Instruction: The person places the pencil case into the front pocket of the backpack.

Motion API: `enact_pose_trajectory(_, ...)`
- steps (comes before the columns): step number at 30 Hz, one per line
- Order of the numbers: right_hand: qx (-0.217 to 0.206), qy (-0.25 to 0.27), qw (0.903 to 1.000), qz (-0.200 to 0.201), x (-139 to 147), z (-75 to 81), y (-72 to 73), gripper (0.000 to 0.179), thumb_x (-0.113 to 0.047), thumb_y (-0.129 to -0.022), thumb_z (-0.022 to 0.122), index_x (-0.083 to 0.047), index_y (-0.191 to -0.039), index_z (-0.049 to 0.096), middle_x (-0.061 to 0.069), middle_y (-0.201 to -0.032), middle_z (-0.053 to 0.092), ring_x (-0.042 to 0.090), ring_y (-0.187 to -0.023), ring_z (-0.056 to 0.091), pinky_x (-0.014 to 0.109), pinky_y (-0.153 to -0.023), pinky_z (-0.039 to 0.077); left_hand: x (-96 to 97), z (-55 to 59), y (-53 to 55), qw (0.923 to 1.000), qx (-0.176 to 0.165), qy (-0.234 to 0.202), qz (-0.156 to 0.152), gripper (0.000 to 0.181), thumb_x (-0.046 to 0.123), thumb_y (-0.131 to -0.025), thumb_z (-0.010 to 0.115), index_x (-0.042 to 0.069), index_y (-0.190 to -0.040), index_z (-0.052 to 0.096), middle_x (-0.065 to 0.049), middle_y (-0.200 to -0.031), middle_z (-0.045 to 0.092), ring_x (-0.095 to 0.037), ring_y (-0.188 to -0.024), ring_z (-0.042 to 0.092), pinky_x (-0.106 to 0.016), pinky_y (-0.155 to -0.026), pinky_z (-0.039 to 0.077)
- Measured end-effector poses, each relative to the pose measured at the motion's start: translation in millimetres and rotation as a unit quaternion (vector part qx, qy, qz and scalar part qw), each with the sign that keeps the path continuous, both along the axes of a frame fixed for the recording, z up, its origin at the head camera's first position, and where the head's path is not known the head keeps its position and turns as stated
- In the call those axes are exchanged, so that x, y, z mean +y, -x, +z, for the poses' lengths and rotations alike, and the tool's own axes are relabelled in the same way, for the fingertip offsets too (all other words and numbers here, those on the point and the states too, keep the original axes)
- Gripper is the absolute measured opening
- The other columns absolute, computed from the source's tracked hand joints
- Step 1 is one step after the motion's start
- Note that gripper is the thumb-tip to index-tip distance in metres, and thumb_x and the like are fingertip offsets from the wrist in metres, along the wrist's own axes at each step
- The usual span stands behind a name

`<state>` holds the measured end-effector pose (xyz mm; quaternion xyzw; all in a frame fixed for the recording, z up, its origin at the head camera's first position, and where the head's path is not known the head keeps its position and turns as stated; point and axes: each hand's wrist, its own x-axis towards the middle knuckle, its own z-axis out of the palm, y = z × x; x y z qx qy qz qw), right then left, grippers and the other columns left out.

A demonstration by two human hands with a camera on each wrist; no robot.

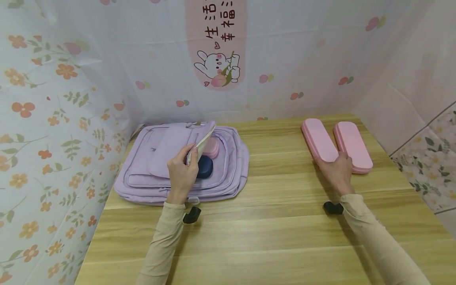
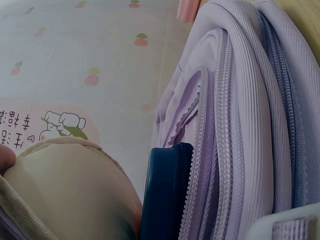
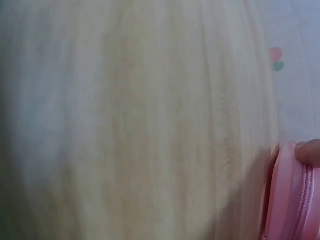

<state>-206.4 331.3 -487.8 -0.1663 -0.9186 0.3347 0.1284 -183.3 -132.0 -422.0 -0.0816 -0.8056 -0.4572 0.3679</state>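
A lilac backpack (image 1: 142, 158) lies flat on the table's left side. My left hand (image 1: 183, 170) pinches the edge of its front pocket flap (image 1: 203, 138) and holds it lifted; in the left wrist view one fingertip shows on the flap's cream lining (image 2: 75, 185). Inside the pocket are a dark blue case (image 1: 204, 167) and a pink case (image 1: 211, 147). Over on the right, my right hand (image 1: 336, 168) grips the near end of a pink zipped pencil case (image 1: 318, 136). In the right wrist view the thumb presses on that case (image 3: 287, 200).
A second pink pencil case (image 1: 354, 146) lies just right of the gripped one. Wooden table top (image 1: 274, 178) spans the space between backpack and cases. A printed curtain (image 1: 285, 51) hangs along the back and left. Dark wrist camera mounts (image 1: 192, 215) sit beside both wrists.
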Motion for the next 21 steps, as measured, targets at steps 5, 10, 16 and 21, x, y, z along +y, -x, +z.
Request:
enact_pose_trajectory(5,0.021,-0.002,0.9998,-0.005,0,-2.0,-0.3,0.086,-0.037,-0.087,0.074,0.022,-0.139,0.039,0.048,-0.129,0.047,0.06,-0.122,0.044,0.064,-0.103,0.034,0.2,-0.3,-0.1,1.0,0.001,-0.001,-0.002,0.021,0.01,-0.097,0.067,-0.004,-0.109,0.076,-0.022,-0.093,0.077,-0.023,-0.062,0.062,-0.026,-0.058,0.046)
enact_pose_trajectory(10,0.029,-0.002,0.9995,-0.006,1,-2.8,-0.3,0.085,-0.037,-0.087,0.075,0.021,-0.138,0.041,0.048,-0.129,0.049,0.06,-0.122,0.044,0.065,-0.102,0.034,0.6,0.2,-0.5,1.0,-0.007,-0.003,-0.004,0.021,0.01,-0.097,0.067,-0.003,-0.11,0.075,-0.022,-0.097,0.077,-0.027,-0.071,0.069,-0.042,-0.064,0.053)
enact_pose_trajectory(16,0.054,-0.018,0.9981,0.024,-8,4.4,-2.2,0.075,-0.036,-0.088,0.075,0.021,-0.13,0.05,0.043,-0.119,0.055,0.055,-0.113,0.051,0.062,-0.095,0.038,0.8,1.8,-0.2,0.9999,-0.009,-0.01,-0.002,0.021,0.011,-0.097,0.067,-0.003,-0.11,0.076,-0.023,-0.096,0.076,-0.031,-0.073,0.07,-0.046,-0.065,0.054)
enact_pose_trajectory(21,0.09,-0.033,0.9942,0.05,-22,10.3,-2.3,0.07,-0.029,-0.083,0.08,0.02,-0.125,0.054,0.041,-0.116,0.059,0.055,-0.109,0.055,0.062,-0.095,0.04,1.2,2.3,0.1,0.9998,-0.009,-0.018,-0.006,0.021,0.011,-0.098,0.066,-0.003,-0.11,0.075,-0.024,-0.099,0.076,-0.034,-0.081,0.073,-0.05,-0.072,0.056)
